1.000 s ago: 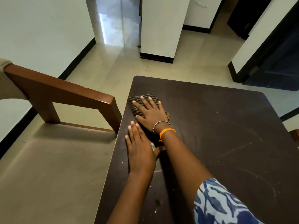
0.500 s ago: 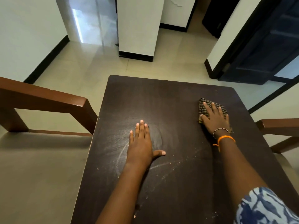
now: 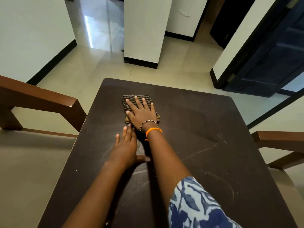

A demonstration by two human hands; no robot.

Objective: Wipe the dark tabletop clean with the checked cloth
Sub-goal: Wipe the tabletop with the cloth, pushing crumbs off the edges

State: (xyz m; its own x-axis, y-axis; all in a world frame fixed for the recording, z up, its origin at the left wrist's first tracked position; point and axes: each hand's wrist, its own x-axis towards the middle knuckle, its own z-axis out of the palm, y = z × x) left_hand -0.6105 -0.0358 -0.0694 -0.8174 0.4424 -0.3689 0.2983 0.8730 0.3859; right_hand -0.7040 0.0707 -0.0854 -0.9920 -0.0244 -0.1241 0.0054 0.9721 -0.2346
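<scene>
We press our right hand (image 3: 141, 112) flat on the checked cloth (image 3: 131, 100), fingers spread wide and straight, so this grip is apart and only weighs down on the fabric rather than closing around it. The cloth lies folded on the dark tabletop (image 3: 205, 129), in the far-left part of its surface, near the far edge. Its far and left borders show beyond our fingertips, and a yellowish corner shows just right of the wrist. Around that wrist sit 2 bands: a beaded bracelet (image 3: 148, 122) and, just behind it, an orange band (image 3: 153, 130).

Our left hand (image 3: 125, 148) lies palm down on the bare tabletop, just on the near side of the right-hand grip and slightly to its left. Its fingers are straight and close together, the thumb pointing out to the right beneath the right forearm; this grip too is apart and holds nothing. Its fingertips end just short of the cloth's near edge.

Pale smears and curved streaks mark the tabletop to the near side and right of both grips, with small light specks scattered about. A blue-and-white patterned sleeve (image 3: 194, 206) covers our right upper arm. A brown wooden chair arm (image 3: 49, 101) stands left of the tabletop, another (image 3: 278, 140) on the right.
</scene>
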